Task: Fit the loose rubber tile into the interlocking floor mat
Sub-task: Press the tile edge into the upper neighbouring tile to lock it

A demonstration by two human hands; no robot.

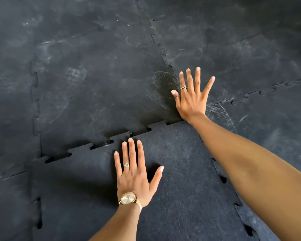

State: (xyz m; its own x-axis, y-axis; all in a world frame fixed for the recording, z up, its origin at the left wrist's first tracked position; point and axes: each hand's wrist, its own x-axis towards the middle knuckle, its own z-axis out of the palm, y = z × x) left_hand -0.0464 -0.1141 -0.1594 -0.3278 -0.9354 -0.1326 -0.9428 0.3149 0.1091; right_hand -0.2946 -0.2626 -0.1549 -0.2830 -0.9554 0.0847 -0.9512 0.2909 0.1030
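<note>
The loose rubber tile [177, 171], dark and speckled with toothed edges, lies in the lower middle of the head view. Small gaps show along its far seam and along its left and right seams. My left hand [134, 173] lies flat on the tile near its far edge, fingers spread, wearing a gold watch and a ring. My right hand [192, 96] presses flat, fingers spread, on the scuffed floor mat [97, 80] just beyond the tile's far right corner. Neither hand grips anything.
Black interlocking mat tiles with dusty footprints cover the whole floor. Toothed seams run away at the upper middle [156, 40], at the right [261, 93] and at the left [36, 101].
</note>
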